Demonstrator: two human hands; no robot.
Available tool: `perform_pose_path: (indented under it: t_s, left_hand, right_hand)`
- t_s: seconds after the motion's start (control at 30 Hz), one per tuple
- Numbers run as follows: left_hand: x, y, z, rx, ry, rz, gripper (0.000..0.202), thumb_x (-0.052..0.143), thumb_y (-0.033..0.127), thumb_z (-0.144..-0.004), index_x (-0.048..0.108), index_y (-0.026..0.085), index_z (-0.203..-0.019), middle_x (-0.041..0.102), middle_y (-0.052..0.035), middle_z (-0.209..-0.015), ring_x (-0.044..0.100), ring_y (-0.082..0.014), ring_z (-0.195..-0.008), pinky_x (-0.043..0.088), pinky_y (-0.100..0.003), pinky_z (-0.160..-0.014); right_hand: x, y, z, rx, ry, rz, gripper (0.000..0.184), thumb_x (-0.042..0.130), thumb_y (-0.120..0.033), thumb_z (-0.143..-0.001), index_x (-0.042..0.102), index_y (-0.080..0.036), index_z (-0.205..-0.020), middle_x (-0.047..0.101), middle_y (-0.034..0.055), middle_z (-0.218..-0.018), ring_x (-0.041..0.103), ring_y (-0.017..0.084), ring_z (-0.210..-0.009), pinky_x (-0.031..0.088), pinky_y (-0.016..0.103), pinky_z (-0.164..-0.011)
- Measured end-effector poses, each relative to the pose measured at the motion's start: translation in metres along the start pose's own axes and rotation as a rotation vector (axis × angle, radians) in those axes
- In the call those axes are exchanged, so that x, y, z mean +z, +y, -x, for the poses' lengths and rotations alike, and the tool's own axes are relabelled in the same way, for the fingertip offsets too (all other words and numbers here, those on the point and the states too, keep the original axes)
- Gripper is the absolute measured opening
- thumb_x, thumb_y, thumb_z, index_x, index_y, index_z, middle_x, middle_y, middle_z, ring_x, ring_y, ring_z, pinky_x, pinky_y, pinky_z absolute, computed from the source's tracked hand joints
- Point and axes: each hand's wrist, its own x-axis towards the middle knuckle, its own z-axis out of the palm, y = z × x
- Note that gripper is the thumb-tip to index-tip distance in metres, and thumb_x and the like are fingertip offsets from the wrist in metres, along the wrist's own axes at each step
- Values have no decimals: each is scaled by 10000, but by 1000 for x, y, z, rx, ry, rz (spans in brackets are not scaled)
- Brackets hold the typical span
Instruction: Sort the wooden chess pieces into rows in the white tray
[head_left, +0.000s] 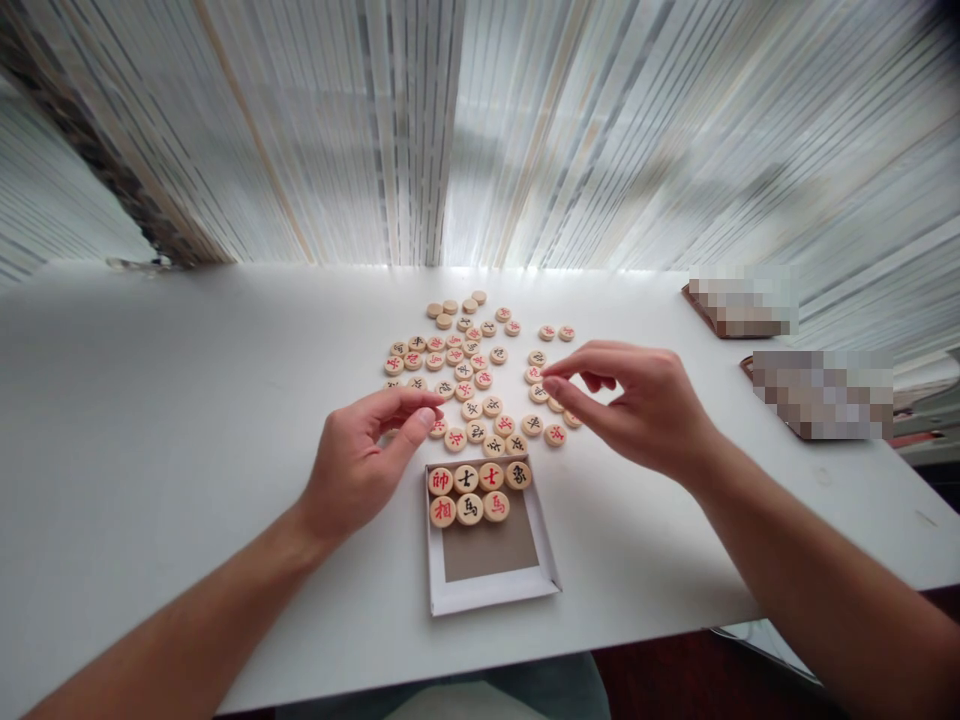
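Observation:
Wooden xiangqi pieces (464, 371) with red and black characters lie scattered over the white table. In front of them stands a shallow open box (491, 590) with a grey-brown bottom. A row of red and black pieces (466, 479) fills its far side, and a second row holds three, among them a black horse piece (469, 509). My left hand (367, 450) hovers left of the box beside the near pieces, thumb and index slightly apart with nothing visible between them. My right hand (630, 405) reaches in from the right, its parted thumb and index close to a red-marked piece (533, 375).
Striped string curtains (450, 130) hang along the table's far edge. Two blurred flat items with brown edges, one farther back (739, 305) and one nearer (817, 395), lie at the right. Several blank-faced pieces (444, 321) sit at the back of the spread.

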Motion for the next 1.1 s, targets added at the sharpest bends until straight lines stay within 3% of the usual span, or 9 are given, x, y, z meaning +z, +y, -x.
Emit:
perform_pose_path:
  t_s: [0.07, 0.17, 0.33, 0.73, 1.1]
  left_hand:
    - [-6, -4, -5, -3, 41, -22, 247, 741, 366, -972, 846, 164, -1068, 851, -90, -992, 798, -229, -921, 642, -314, -859]
    - [-13, -9, -12, -12, 86, -63, 277, 732, 399, -977, 844, 165, -1072, 852, -90, -991, 795, -230, -899, 641, -321, -839]
    - [-18, -12, -15, -20, 110, -131, 281, 724, 425, -971, 853, 185, -1041, 851, -71, -956, 792, -225, -856, 635, -321, -825]
    - [-12, -13, -10, 18, 93, -247, 243, 723, 391, -983, 855, 197, -1044, 856, -59, -974, 801, -213, -868, 644, -308, -848]
    - [-12, -7, -8, 89, 64, -311, 195, 711, 347, -986, 846, 213, -1029, 856, -36, -976, 792, -204, -870, 641, -308, -870]
  right_hand:
    - [7, 15, -10, 71, 63, -13, 107, 743, -221, -956, 814, -195, -880, 775, 48, -773, 555, 150, -606, 469, 317, -600]
    - [22, 34, -10, 171, 157, -87, 117, 722, -236, -952, 823, -181, -930, 808, 62, -846, 595, 155, -627, 471, 311, -591]
    - [28, 51, 7, 174, 217, -29, 109, 732, -253, -944, 833, -212, -952, 782, 28, -773, 610, 162, -618, 495, 310, -597]
    - [26, 54, 13, 46, 135, 22, 103, 724, -237, -968, 806, -214, -910, 777, 28, -754, 595, 165, -581, 502, 324, -572]
    - [27, 49, 11, 45, 134, 10, 106, 723, -207, -967, 799, -209, -894, 761, 13, -722, 579, 147, -552, 496, 299, -548]
